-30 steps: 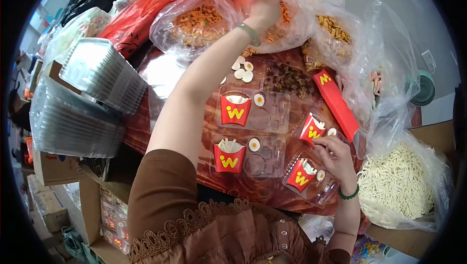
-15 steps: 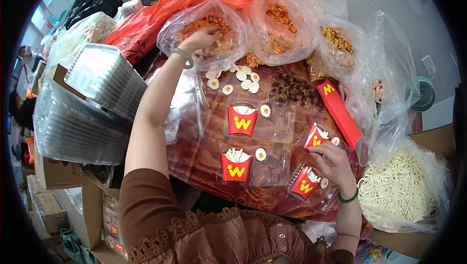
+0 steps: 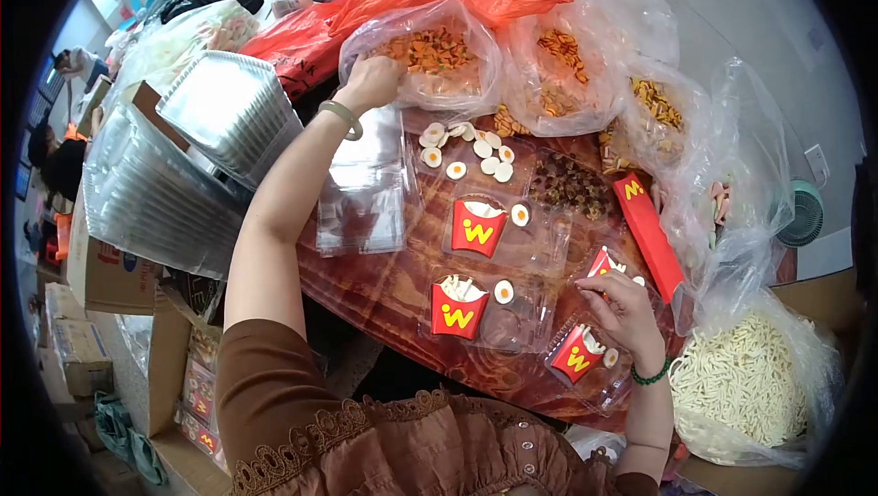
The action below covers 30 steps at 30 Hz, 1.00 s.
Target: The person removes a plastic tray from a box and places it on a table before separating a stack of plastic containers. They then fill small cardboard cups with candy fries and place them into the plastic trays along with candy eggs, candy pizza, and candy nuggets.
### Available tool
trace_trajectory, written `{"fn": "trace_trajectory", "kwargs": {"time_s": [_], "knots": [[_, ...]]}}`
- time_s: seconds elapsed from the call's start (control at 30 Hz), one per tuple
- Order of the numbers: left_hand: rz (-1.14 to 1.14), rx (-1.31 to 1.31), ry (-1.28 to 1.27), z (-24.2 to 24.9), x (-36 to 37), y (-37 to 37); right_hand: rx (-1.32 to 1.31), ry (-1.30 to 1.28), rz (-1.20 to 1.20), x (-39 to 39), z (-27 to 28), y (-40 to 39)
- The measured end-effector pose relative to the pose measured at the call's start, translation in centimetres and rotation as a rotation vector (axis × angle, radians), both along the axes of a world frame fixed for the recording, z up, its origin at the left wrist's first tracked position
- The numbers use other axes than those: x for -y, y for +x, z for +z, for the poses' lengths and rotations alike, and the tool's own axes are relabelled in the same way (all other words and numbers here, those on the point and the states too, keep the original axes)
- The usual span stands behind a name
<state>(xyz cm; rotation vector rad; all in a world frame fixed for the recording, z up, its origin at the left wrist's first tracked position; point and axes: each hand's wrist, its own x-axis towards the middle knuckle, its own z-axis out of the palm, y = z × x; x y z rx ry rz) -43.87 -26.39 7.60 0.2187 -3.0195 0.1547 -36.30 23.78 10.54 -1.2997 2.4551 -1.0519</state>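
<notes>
My left hand [image 3: 373, 83] is at the left rim of a clear plastic bag [image 3: 466, 94] of small orange pieces [image 3: 434, 50]. Its fingers are curled, and whatever they hold is hidden. My right hand [image 3: 624, 306] hovers over the trays at the right, thumb and fingers drawn together; I cannot make out anything between them. Beneath it, a red toy fries box [image 3: 576, 355] lies in a clear tray beside a miniature fried egg [image 3: 611, 358]; another red box [image 3: 604, 262] is partly covered by the hand. Two more fries boxes, an upper one [image 3: 477, 227] and a lower one [image 3: 457, 308], each have an egg alongside.
Loose miniature eggs [image 3: 456, 170] and small brown pieces [image 3: 569, 187] lie mid-table. A long red carton [image 3: 647, 235] is at right, near a bag of cream-coloured fry-like sticks [image 3: 745, 386]. Stacked clear trays [image 3: 229, 121] and plastic sleeves [image 3: 361, 213] are at left.
My left hand has moved from the middle of the bag of orange pieces to its left rim. My right hand stays over the right-hand trays. The whole view has shifted slightly.
</notes>
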Motion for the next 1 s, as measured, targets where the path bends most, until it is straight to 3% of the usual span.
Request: {"fn": "trace_trajectory", "kwargs": {"time_s": [0.07,0.2,0.23,0.33,0.37,0.43,0.47,0.5,0.57,0.63,0.7,0.77,0.83,0.9,1.0], "knots": [[0.093,-0.172,0.036,1.8,0.8,-1.1,-0.02,-0.024,0.01,-0.4,0.1,0.3],[0.14,-0.758,0.097,8.5,3.7,-3.9,0.037,0.033,-0.046,-1.6,0.5,1.1],[0.093,-0.791,0.006,9.3,3.2,-3.4,0.035,0.044,-0.053,-1.9,0.6,1.2],[-0.009,-0.782,0.042,7.1,2.2,-2.2,0.017,0.026,-0.07,-2.5,0.5,1.3],[0.001,-0.681,0.167,5.9,1.9,-1.7,0.011,0.022,-0.075,-2.6,0.4,1.3],[-0.084,-0.462,0.184,5.1,1.5,-1.0,0.006,0.015,-0.053,-2.6,0.2,1.2],[-0.101,-0.226,0.131,5.2,2.0,-1.1,0.004,0.013,-0.042,-2.5,0.3,1.2],[-0.084,-0.23,0.127,6.0,1.7,-0.7,0.025,0.042,-0.041,-2.2,0.4,1.1],[-0.017,0.261,0.308,8.9,-0.3,-0.2,0.05,0.071,-0.03,-1.5,0.7,0.9],[-0.108,0.121,0.659,10.5,-1.0,-0.2,0.046,0.04,-0.009,-0.9,0.1,0.7],[-0.334,0.099,0.783,6.5,2.0,-5.3,0.047,0.076,-0.001,0.0,0.6,0.7],[-0.358,0.316,-0.107,6.1,-0.4,-8.4,0.039,0.096,0.014,1.0,1.2,0.9],[0.094,0.105,0.369,5.0,-3.2,-8.7,0.026,0.105,0.013,1.1,1.2,0.8],[0.207,-0.072,0.463,2.2,-3.4,-10.6,0.024,0.104,-0.016,0.7,1.6,0.9],[0.197,-0.158,1.173,-5.5,0.6,-16.9,0.019,0.133,-0.097,-1.3,2.0,1.2]]}}
